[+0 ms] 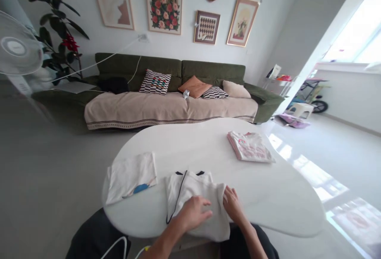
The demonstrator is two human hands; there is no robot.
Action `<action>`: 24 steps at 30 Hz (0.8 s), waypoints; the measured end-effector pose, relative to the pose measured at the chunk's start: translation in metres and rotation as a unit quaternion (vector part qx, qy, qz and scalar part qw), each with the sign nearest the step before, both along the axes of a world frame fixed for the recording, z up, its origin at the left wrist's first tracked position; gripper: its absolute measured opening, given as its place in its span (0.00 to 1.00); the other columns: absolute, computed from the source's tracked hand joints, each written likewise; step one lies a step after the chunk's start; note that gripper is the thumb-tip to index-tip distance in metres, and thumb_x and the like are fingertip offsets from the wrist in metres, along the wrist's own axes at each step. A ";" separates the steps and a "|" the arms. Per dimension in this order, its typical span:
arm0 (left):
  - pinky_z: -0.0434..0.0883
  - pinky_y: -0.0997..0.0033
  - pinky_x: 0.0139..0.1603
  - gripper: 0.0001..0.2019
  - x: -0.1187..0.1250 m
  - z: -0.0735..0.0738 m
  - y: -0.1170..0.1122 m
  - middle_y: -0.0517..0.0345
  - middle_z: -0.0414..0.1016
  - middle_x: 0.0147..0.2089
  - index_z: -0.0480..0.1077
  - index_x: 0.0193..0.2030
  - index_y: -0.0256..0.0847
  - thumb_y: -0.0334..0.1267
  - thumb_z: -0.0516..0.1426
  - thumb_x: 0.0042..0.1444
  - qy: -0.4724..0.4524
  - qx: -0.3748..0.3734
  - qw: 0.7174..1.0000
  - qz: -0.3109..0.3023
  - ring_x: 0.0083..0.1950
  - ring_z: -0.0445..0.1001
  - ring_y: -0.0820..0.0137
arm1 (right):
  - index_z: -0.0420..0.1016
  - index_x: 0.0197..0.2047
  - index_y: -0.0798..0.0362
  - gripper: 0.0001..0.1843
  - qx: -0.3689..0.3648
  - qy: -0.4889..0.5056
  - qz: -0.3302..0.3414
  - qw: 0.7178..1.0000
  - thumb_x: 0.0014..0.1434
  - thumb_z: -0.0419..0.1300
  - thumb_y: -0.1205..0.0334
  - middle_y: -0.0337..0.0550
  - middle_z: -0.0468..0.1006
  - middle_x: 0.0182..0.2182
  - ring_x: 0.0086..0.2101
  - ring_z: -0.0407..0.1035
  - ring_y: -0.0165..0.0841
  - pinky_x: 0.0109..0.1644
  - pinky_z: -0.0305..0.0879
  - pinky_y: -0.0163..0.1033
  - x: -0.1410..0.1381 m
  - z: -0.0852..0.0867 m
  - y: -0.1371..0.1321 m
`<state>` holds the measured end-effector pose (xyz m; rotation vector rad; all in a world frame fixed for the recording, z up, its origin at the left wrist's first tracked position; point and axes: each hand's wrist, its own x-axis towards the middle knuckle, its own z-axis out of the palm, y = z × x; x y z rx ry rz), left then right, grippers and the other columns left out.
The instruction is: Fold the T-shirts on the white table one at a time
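A white shirt (pixel 205 189) with dark trim lies partly folded at the near edge of the table, its lower end hanging over that edge. My left hand (pixel 195 213) is above the middle of the shirt, fingers stretched out and apart, with nothing held; whether it touches the cloth I cannot tell. At the shirt's right edge, my right hand (pixel 233 203) has its fingers closed around the fabric. To the left is a folded white garment (pixel 131 175) with a blue print. A folded white and pink pile of clothing (pixel 251 147) rests at the right.
The white table (pixel 285 199) has a rounded, wavy edge. Beyond it stands a green sofa (pixel 212 72) with cushions and a beige cover. A white fan (pixel 18 46) is at the far left, and a cable runs past the sofa.
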<state>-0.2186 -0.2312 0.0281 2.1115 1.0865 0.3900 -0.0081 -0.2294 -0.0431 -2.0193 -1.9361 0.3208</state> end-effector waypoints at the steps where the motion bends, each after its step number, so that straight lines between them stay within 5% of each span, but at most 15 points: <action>1: 0.63 0.72 0.49 0.16 -0.001 -0.005 -0.001 0.55 0.73 0.45 0.70 0.46 0.41 0.40 0.53 0.51 0.015 0.021 0.999 0.031 0.47 0.69 0.67 | 0.67 0.50 0.54 0.21 0.014 0.048 0.008 0.999 0.56 0.43 0.63 0.50 0.70 0.49 0.52 0.60 0.38 0.57 0.53 0.47 0.001 0.003 0.001; 5: 0.60 0.67 0.54 0.18 -0.020 -0.026 0.006 0.56 0.67 0.51 0.69 0.48 0.45 0.34 0.54 0.47 0.060 0.080 0.991 0.083 0.54 0.63 0.65 | 0.61 0.54 0.54 0.24 0.013 0.183 -0.030 0.983 0.57 0.43 0.54 0.48 0.72 0.45 0.45 0.67 0.35 0.49 0.62 0.40 0.002 0.015 0.004; 9: 0.60 0.67 0.54 0.22 -0.025 -0.025 0.011 0.57 0.66 0.52 0.65 0.51 0.46 0.34 0.54 0.46 0.078 0.091 0.989 0.082 0.54 0.62 0.65 | 0.67 0.47 0.55 0.20 0.003 0.137 0.019 0.990 0.48 0.52 0.65 0.45 0.72 0.36 0.38 0.68 0.34 0.45 0.62 0.37 -0.010 0.039 0.005; 13: 0.52 0.59 0.60 0.30 -0.010 0.002 0.017 0.55 0.58 0.60 0.55 0.59 0.47 0.33 0.53 0.47 0.066 0.146 0.985 0.067 0.60 0.54 0.62 | 0.70 0.35 0.53 0.11 -0.025 0.202 0.183 0.962 0.49 0.50 0.69 0.38 0.73 0.28 0.30 0.66 0.29 0.36 0.61 0.32 -0.032 0.108 -0.014; 16: 0.44 0.52 0.61 0.13 -0.006 0.027 0.016 0.57 0.73 0.43 0.70 0.44 0.47 0.37 0.51 0.52 0.046 0.131 0.990 -0.008 0.50 0.66 0.64 | 0.71 0.37 0.52 0.10 -0.055 0.225 0.284 0.930 0.54 0.50 0.66 0.38 0.74 0.30 0.31 0.67 0.28 0.36 0.62 0.30 -0.034 0.170 -0.043; 19: 0.40 0.49 0.61 0.13 -0.023 0.053 0.004 0.59 0.75 0.32 0.72 0.29 0.44 0.44 0.48 0.56 0.031 0.105 0.994 0.007 0.40 0.69 0.67 | 0.71 0.41 0.49 0.12 -0.015 0.174 0.242 0.954 0.57 0.49 0.61 0.41 0.74 0.35 0.33 0.69 0.30 0.38 0.64 0.31 -0.004 0.213 -0.077; 24: 0.50 0.59 0.59 0.12 -0.078 0.095 -0.012 0.63 0.73 0.30 0.70 0.28 0.44 0.46 0.50 0.55 -0.014 0.115 0.989 0.092 0.35 0.69 0.71 | 0.75 0.34 0.46 0.10 0.121 0.068 0.173 0.975 0.47 0.62 0.54 0.42 0.77 0.31 0.30 0.71 0.34 0.31 0.67 0.30 0.067 0.240 -0.109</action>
